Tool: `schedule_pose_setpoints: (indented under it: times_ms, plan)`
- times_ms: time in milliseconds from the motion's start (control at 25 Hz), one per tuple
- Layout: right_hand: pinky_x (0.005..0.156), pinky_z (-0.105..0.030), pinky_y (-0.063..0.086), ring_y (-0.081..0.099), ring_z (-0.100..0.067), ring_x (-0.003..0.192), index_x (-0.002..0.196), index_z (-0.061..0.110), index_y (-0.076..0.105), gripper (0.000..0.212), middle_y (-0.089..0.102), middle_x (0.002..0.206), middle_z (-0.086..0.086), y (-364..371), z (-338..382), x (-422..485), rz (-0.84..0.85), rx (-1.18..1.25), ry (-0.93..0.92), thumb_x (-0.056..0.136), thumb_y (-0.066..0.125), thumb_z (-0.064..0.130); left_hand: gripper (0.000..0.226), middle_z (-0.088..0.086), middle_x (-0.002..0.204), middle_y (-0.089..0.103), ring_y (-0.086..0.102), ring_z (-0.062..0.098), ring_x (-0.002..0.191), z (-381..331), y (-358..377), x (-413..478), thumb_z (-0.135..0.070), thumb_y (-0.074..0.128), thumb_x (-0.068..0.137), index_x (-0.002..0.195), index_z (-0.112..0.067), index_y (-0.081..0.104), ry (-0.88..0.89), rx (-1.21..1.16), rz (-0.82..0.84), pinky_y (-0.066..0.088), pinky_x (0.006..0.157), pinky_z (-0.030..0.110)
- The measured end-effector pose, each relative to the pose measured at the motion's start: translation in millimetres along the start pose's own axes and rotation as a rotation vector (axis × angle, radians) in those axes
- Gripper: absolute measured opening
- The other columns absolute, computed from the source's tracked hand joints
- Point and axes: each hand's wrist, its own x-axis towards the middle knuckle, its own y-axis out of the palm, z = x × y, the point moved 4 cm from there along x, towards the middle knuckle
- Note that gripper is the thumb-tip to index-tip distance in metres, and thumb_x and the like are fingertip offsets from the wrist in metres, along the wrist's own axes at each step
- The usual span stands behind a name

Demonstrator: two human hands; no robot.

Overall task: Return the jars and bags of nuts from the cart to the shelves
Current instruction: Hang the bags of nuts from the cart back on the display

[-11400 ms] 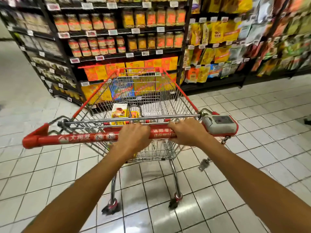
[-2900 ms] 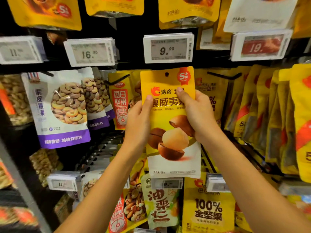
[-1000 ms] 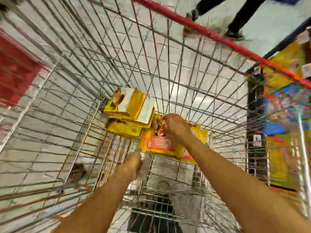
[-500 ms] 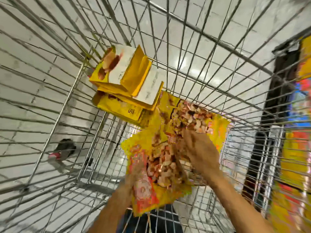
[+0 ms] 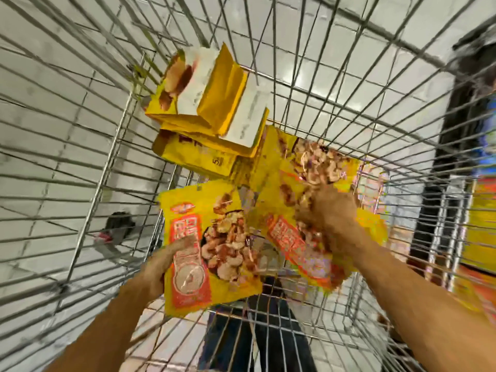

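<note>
Currently, inside wire cart: left hand grips a yellow nut bag by its left edge; right hand clutches a second nut bag. Stacked yellow bags lie toward the basket's far-left corner.

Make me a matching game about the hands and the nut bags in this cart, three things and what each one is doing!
Things: 1 left hand; 2 right hand; 3 stack of yellow bags.
States: A lies at the far end of the cart; B holds the left bag by its edge; C grips the right bag.
Pairs: 1-B; 2-C; 3-A.
</note>
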Motion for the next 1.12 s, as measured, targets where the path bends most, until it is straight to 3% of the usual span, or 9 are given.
schedule_pose_setpoints:
  times_ms: [400, 640, 760, 880, 960, 1000, 1040, 1080, 1120]
  plan:
    - [0.081, -0.034, 0.037, 0.055, -0.034, 0.109, 0.122, 0.012, 0.058, 0.036, 0.057, 0.117, -0.017, -110.3, -56.5, -178.7, -0.227, 0.618, 0.174, 0.095, 0.047, 0.033, 0.034, 0.010, 0.069, 0.072, 0.067, 0.021, 0.053, -105.4, 71.3, -166.3, -0.030, 0.065, 0.066, 0.093, -0.009, 0.064, 0.162, 0.385, 0.270, 0.057, 0.059, 0.031]
    - [0.086, -0.018, 0.036, 0.054, -0.025, 0.103, 0.111, -0.003, 0.062, 0.024, 0.063, 0.106, -0.014, -202.5, -91.5, -310.9, -0.786, 1.162, 0.224, 0.095, 0.046, 0.003, 0.073, 0.017, 0.118, 0.064, 0.068, 0.029, 0.083, -143.9, 157.2, -317.5, -0.029, 0.070, 0.066, 0.132, -0.005, 0.049, 0.587, 0.488, 0.420, 0.056, 0.072, 0.037]
    - [0.074, -0.028, 0.039, 0.054, -0.033, 0.082, 0.089, -0.007, 0.063, 0.032, 0.064, 0.087, -0.023, -219.1, -137.4, -394.5, -1.121, 1.483, 0.454, 0.097, 0.048, 0.020, 0.066, 0.009, 0.093, 0.070, 0.069, 0.020, 0.066, -127.5, 205.4, -389.5, -0.026, 0.070, 0.061, 0.123, -0.009, 0.055, 0.766, 0.514, 0.566, 0.057, 0.062, 0.032]
    - [0.067, -0.033, 0.035, 0.045, -0.012, 0.064, 0.072, 0.007, 0.057, 0.036, 0.051, 0.069, 0.004, -225.8, -185.2, -487.3, -1.427, 1.707, 0.582, 0.095, 0.049, 0.034, 0.052, -0.001, 0.087, 0.071, 0.069, 0.010, 0.066, -96.6, 262.2, -459.9, -0.029, 0.063, 0.073, 0.123, -0.016, 0.054, 0.934, 0.517, 0.701, 0.057, 0.064, 0.027]
    - [0.062, -0.033, 0.033, 0.040, -0.008, 0.053, 0.066, 0.003, 0.057, 0.042, 0.046, 0.055, -0.005, -220.6, -209.2, -541.1, -1.580, 1.665, 0.620, 0.093, 0.052, 0.034, 0.056, -0.007, 0.090, 0.070, 0.068, 0.003, 0.066, -68.5, 294.0, -498.8, -0.036, 0.059, 0.075, 0.128, -0.019, 0.050, 1.016, 0.519, 0.761, 0.055, 0.063, 0.024]
    - [0.062, -0.034, 0.032, 0.041, -0.014, 0.056, 0.072, -0.010, 0.057, 0.051, 0.047, 0.091, -0.031, -213.4, -220.2, -573.6, -1.642, 1.615, 0.639, 0.091, 0.053, 0.037, 0.057, -0.009, 0.091, 0.070, 0.068, 0.001, 0.068, -45.8, 311.7, -519.5, -0.036, 0.058, 0.075, 0.128, -0.019, 0.050, 1.051, 0.530, 0.808, 0.055, 0.063, 0.022]
    - [0.063, -0.032, 0.031, 0.041, -0.013, 0.059, 0.076, -0.017, 0.054, 0.059, 0.039, 0.067, 0.003, -204.0, -229.5, -607.9, -1.697, 1.568, 0.652, 0.088, 0.052, 0.041, 0.051, -0.008, 0.094, 0.071, 0.067, 0.002, 0.070, -19.1, 327.9, -539.4, -0.033, 0.058, 0.077, 0.126, -0.019, 0.051, 1.076, 0.556, 0.857, 0.055, 0.064, 0.021]
    - [0.061, -0.028, 0.030, 0.042, -0.005, 0.059, 0.072, -0.013, 0.054, 0.058, 0.044, 0.059, -0.021, -193.0, -239.9, -643.3, -1.764, 1.530, 0.657, 0.086, 0.050, 0.042, 0.040, -0.006, 0.095, 0.071, 0.067, 0.003, 0.071, 9.6, 343.4, -558.7, -0.029, 0.056, 0.082, 0.120, -0.018, 0.054, 1.093, 0.573, 0.911, 0.055, 0.063, 0.020]
    - [0.057, -0.025, 0.029, 0.038, 0.002, 0.054, 0.062, 0.000, 0.052, 0.048, 0.044, 0.051, -0.005, -179.7, -251.0, -680.6, -1.831, 1.487, 0.673, 0.086, 0.049, 0.041, 0.023, -0.006, 0.088, 0.072, 0.067, 0.003, 0.067, 40.1, 358.7, -576.9, -0.025, 0.053, 0.088, 0.109, -0.017, 0.058, 1.109, 0.590, 0.968, 0.055, 0.060, 0.018]
